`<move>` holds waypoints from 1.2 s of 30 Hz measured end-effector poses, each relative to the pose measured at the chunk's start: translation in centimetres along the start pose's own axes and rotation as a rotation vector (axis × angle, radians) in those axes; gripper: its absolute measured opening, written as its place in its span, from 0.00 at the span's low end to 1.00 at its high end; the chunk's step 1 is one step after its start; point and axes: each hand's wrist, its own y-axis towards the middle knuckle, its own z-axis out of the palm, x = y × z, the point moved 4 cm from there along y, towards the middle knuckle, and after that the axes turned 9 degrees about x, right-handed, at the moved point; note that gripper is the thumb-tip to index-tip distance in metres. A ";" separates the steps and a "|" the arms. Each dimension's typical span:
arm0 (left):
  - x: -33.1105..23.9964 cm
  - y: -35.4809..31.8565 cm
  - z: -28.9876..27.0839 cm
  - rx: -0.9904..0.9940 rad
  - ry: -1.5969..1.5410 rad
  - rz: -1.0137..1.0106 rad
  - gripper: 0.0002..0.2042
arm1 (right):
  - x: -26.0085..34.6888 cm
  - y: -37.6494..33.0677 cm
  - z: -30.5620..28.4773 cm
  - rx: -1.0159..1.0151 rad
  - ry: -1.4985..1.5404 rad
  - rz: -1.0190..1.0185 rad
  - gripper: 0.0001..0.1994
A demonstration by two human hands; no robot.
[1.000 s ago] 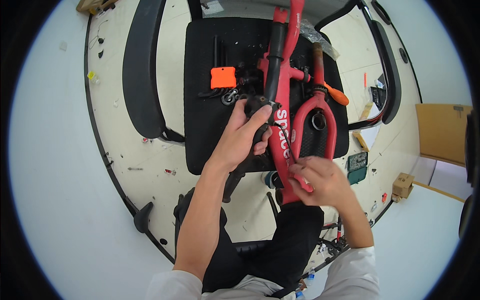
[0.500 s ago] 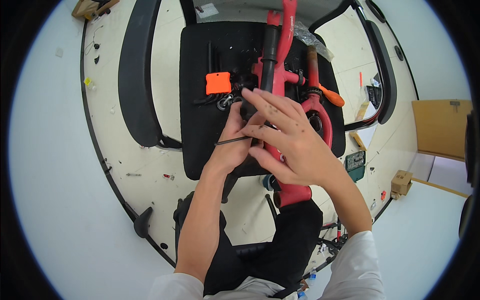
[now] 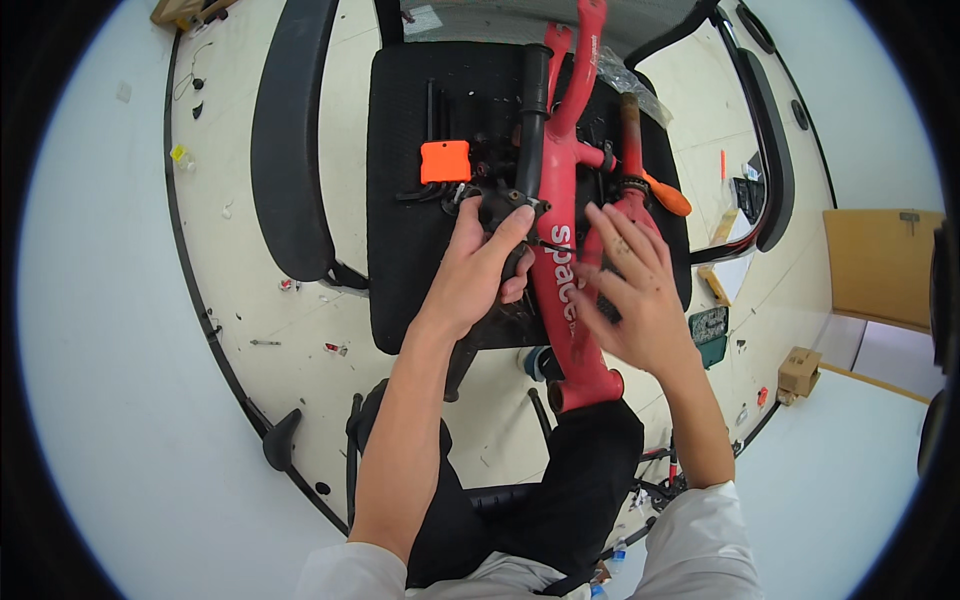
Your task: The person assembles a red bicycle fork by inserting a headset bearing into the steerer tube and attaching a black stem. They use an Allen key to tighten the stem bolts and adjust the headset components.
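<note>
Left grip point(image 3: 468, 272) is closed around a black clamp point(image 3: 497, 208), the thumb pressed on its upper side and the fingers curled beneath. Right grip point(image 3: 632, 292) is open, its fingers spread and blurred above the red frame point(image 3: 562, 190) and the legs of the red fork point(image 3: 632, 205). A thin black rod point(image 3: 553, 246) reaches from the clamp across the frame toward the right fingertips; whether they touch it cannot be told.

The clamp sits over the front half of the black chair seat point(image 3: 400, 290), left of the frame, and a black tube point(image 3: 532, 155) runs from it toward the backrest. The frame lies lengthwise along the seat, its near end over the person's dark trousers point(image 3: 590, 440). To its right lies the fork, with an orange handle point(image 3: 667, 195) just beside its crown and a clear plastic bag point(image 3: 640, 88) farther back. Left of the tube lies an orange holder point(image 3: 445, 162) with black hex keys point(image 3: 433, 110) sticking out.

2 armrests flank the seat. On the floor to the right are a green case point(image 3: 709, 336) and 1 cardboard box point(image 3: 801, 371).
</note>
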 end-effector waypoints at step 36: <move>-0.4 -0.5 0.2 0.038 0.107 0.013 0.19 | 2.0 2.4 -2.8 0.107 0.089 -0.064 0.11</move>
